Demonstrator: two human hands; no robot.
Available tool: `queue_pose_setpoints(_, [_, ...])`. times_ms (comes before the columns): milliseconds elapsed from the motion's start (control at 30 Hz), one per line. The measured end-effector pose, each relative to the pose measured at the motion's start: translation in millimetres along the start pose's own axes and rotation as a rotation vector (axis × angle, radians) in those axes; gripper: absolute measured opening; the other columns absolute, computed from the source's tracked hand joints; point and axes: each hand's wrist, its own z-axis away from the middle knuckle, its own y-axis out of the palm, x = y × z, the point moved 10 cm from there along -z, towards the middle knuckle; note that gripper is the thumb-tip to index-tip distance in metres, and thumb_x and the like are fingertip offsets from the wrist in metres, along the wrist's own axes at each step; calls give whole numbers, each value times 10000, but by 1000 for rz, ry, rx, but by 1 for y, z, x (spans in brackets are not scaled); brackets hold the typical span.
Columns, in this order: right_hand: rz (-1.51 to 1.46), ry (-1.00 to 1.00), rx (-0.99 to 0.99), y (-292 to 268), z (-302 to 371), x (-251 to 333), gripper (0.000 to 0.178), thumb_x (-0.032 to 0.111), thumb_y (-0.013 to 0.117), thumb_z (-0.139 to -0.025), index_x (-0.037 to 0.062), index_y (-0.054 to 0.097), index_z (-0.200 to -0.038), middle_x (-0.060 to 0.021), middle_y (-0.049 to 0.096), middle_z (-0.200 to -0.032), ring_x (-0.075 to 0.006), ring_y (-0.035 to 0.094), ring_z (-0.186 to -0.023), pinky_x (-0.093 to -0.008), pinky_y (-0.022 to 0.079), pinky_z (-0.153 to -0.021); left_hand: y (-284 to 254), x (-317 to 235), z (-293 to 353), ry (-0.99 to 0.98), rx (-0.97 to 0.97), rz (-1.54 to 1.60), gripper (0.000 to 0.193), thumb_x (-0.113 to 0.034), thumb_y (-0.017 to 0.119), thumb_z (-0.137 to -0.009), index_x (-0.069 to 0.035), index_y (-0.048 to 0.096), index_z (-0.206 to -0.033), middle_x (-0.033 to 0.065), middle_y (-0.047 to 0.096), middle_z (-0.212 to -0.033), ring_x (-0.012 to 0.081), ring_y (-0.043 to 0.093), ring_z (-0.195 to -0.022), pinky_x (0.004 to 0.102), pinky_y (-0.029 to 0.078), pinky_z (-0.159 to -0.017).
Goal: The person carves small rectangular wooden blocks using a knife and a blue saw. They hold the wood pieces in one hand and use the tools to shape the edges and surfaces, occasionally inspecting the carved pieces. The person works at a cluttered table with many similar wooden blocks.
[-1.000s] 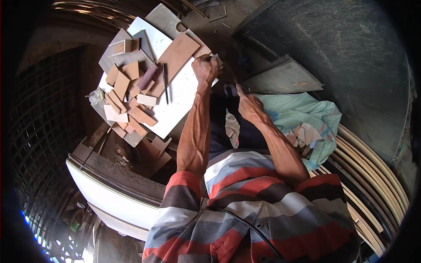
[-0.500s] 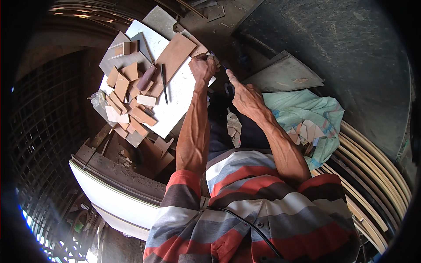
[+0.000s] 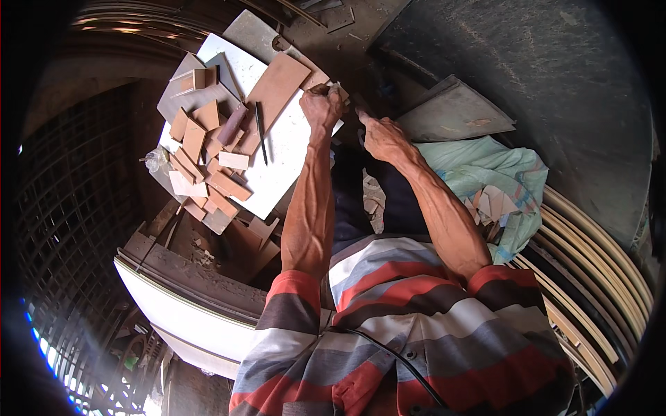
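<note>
The left hand (image 3: 322, 109) is at the right edge of a white board (image 3: 286, 154), its fingers curled tightly in a fist against a small tan piece (image 3: 342, 90), which shows just past the knuckles at the board's far right corner. The right hand (image 3: 385, 139) is just beside it, apart from the board, with the index finger stretched toward the tan piece and the other fingers folded under; whether they pinch anything I cannot tell, as the palm side is hidden and the tip is dark. Left of the fist, a flat brown panel (image 3: 283, 78) lies slantwise on the white board, with a slim black pen (image 3: 260, 132) and a maroon cylinder (image 3: 232, 125) close to its near end. A loose heap of brown offcuts (image 3: 193, 141) covers the board's left part, beside a crumpled clear plastic bag (image 3: 154, 159). To the right of the right forearm, a pale green sack (image 3: 479, 163) holds more scraps (image 3: 494, 202), next to long, stacked strips (image 3: 590, 243) that look curved here.
</note>
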Motion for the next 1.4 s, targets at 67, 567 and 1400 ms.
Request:
queue_pose_setpoints(67, [-32, 31, 0, -11, 7, -2, 680, 76, 503, -847, 142, 310, -1496, -287, 662, -922, -453, 642, -848, -487, 510, -805, -6, 9, 4, -77, -31, 20, 320, -230, 572, -840, 51, 698, -751, 112, 660, -551, 192, 681, -511, 290, 547, -513])
queue_pose_setpoints(567, [-123, 78, 14, -38, 40, 31, 746, 8, 452, -801, 210, 306, -1504, -334, 641, -918, -479, 635, -877, -522, 491, -840, -7, -1, -1, 1, -25, -29, 298, -199, 576, -836, 66, 684, -751, 127, 661, -557, 192, 674, -495, 289, 549, -525])
queue_pose_setpoints(1400, [-133, -2, 11, -30, 15, 27, 691, 7, 422, -813, 164, 346, -1482, -314, 638, -1045, -493, 605, -989, -526, 466, -908, -5, 31, -13, 34, -103, -83, 282, -214, 603, -788, 48, 708, -790, 150, 673, -598, 252, 682, -569, 339, 553, -624])
